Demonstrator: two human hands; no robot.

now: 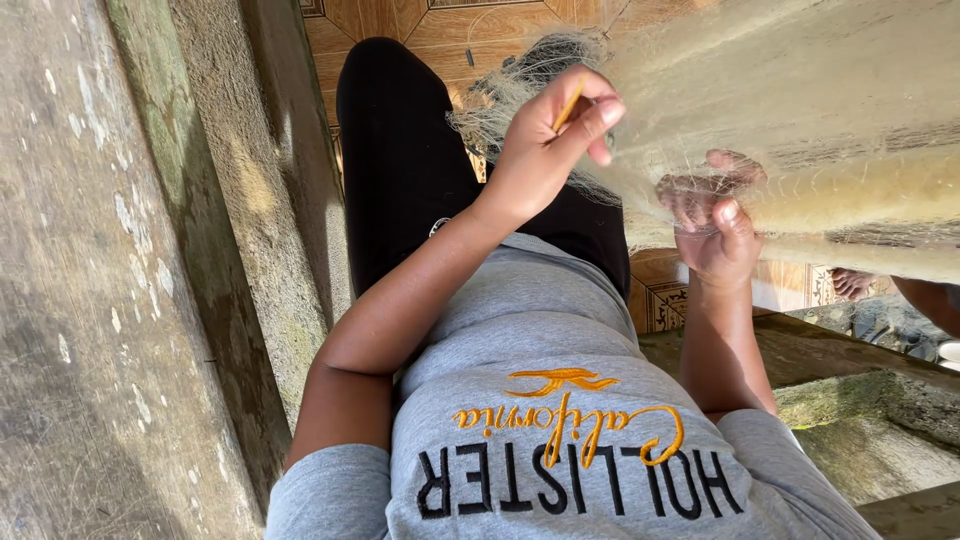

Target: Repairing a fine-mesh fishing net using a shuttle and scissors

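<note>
My left hand is raised over my lap and pinches a thin yellow stick between thumb and fingers. My right hand is closed on a bunch of fine, pale fishing net, some fingers showing through the mesh. The net spreads across the upper right and drapes down past my right hand. A frayed clump of net lies just behind my left hand, over my black-trousered leg. I wear a grey printed shirt.
A rough concrete wall with ledges fills the left side. Patterned brown floor tiles show beyond my knees. Another person's foot and limb sit at the right, beside a mossy concrete step.
</note>
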